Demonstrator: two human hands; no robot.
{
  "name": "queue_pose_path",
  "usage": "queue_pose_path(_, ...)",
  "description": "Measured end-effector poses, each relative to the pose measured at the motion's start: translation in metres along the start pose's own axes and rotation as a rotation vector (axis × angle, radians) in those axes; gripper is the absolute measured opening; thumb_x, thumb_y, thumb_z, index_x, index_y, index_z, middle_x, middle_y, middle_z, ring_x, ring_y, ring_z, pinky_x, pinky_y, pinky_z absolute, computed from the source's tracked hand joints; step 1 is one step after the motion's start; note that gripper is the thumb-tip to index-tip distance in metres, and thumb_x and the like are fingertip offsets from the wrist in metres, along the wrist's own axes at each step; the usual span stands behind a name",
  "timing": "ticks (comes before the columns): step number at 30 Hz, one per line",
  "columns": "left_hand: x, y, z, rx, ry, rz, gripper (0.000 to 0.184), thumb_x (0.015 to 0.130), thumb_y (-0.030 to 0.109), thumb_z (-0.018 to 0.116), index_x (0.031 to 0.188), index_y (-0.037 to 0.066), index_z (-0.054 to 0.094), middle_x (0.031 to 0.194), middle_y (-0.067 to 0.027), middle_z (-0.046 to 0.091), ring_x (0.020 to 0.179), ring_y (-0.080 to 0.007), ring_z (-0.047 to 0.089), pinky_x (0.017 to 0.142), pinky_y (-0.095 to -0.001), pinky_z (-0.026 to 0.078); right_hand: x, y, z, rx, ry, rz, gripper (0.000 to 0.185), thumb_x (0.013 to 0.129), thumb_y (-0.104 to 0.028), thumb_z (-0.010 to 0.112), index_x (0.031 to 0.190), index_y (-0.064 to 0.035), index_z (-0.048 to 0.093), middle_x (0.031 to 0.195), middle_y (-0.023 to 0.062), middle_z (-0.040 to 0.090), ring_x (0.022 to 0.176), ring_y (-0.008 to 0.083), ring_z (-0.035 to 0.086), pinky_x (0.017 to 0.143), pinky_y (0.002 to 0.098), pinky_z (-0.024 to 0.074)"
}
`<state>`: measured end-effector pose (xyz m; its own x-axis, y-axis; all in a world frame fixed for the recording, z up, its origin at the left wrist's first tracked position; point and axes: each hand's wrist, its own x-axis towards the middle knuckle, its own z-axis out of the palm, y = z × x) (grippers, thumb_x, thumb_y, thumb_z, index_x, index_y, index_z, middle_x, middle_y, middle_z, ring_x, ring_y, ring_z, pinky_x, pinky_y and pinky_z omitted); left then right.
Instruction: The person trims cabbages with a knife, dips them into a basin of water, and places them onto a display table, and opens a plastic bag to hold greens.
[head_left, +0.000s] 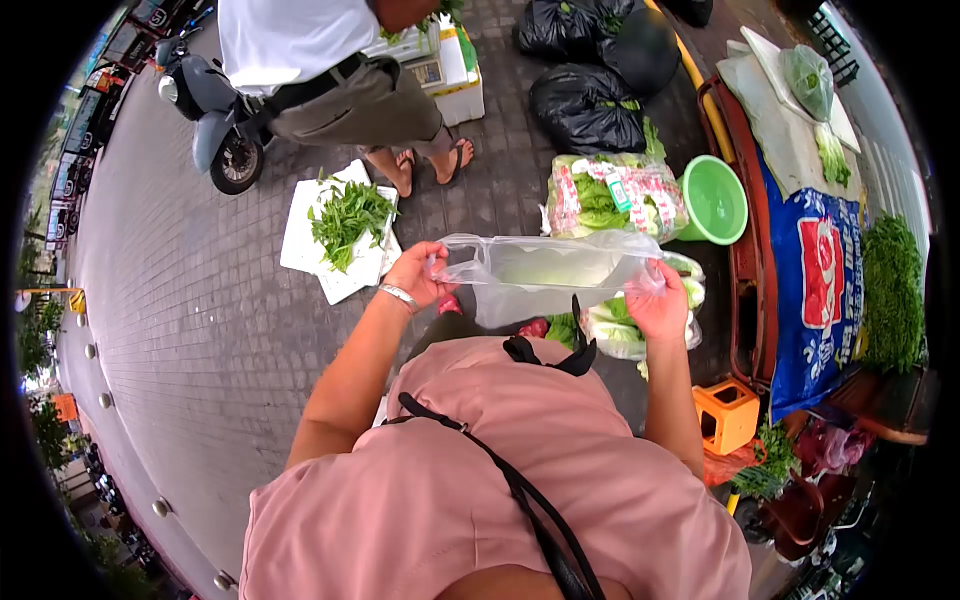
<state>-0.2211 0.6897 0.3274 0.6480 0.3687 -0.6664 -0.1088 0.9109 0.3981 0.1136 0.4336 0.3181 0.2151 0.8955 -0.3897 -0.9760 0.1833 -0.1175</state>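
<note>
A clear plastic bag [530, 290] is stretched between my two hands, its mouth pulled wide. My left hand [418, 274], with a bracelet at the wrist, is closed on the bag's left edge. At the other end, my right hand [658, 302] grips the bag's right edge. Leafy greens in a printed clear package [605, 195] lie just beyond the bag. Wrapped cabbages [622, 328] are beside my right hand, partly hidden by it. Loose leafy greens [348, 222] rest on a white foam board [300, 225] beyond my left hand.
A person in a white shirt [300, 40] stands ahead near a scooter [215, 115]. Black bags [585, 110], a green basin [713, 200] and an orange stool [727, 415] are on the ground. At right, a cart [745, 240] bears a blue sack [815, 290] and greens [892, 295].
</note>
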Motion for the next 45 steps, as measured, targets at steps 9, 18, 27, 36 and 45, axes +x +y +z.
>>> queue_pose_path(9,0.052,0.019,0.035,0.023,0.081,-0.097,0.022,0.094,0.025,0.054,0.082,0.007,0.056,0.055,0.0029,0.043,0.051,-0.0123,0.045,0.069,-0.0379,0.055,0.069,-0.031,0.084,-0.279,0.163,-0.120,0.018,0.090,-0.023,0.060,0.104,-0.0114,0.061,0.070,0.0066,0.058,0.049,0.0156,0.047,0.041,0.0265,0.0374)
queue_pose_path(18,0.120,0.047,0.067,-0.154,-0.252,-0.046,0.025,0.097,0.034,0.049,0.101,0.011,0.060,0.070,0.0010,0.053,0.067,-0.0153,0.055,0.071,-0.0374,0.054,0.121,-0.088,0.113,-0.421,0.378,-0.201,0.018,0.090,-0.021,0.059,0.106,-0.0130,0.063,0.064,0.0030,0.053,0.043,0.0096,0.041,0.035,0.0201,0.0305)
queue_pose_path(27,0.108,0.078,0.137,-0.162,-0.498,0.000,0.035,0.095,0.025,0.055,0.125,0.006,0.052,0.091,-0.0062,0.060,0.083,-0.0190,0.059,0.078,-0.0340,0.052,0.097,-0.127,0.196,-0.535,0.386,-0.235,0.021,0.093,-0.022,0.052,0.103,-0.0069,0.064,0.069,0.0052,0.056,0.048,0.0127,0.047,0.041,0.0241,0.0407)
queue_pose_path(36,0.059,0.049,0.066,-0.376,-0.681,-0.100,0.052,0.090,0.033,0.061,0.135,0.012,0.047,0.114,-0.0066,0.061,0.097,-0.0185,0.061,0.078,-0.0371,0.055,0.012,-0.003,0.192,-0.070,0.349,-0.330,0.021,0.094,-0.019,0.051,0.105,-0.0044,0.059,0.089,0.0121,0.066,0.070,0.0222,0.066,0.055,0.0328,0.0560)
queue_pose_path(45,0.073,0.088,0.110,-0.086,-0.553,0.348,0.041,0.090,0.038,0.058,0.123,0.014,0.053,0.112,-0.0087,0.061,0.100,-0.0221,0.060,0.080,-0.0360,0.054,0.143,-0.064,0.211,-0.564,-0.363,-0.324,0.034,0.092,-0.019,0.054,0.120,-0.0004,0.055,0.106,0.0094,0.063,0.092,0.0219,0.063,0.083,0.0370,0.0531)
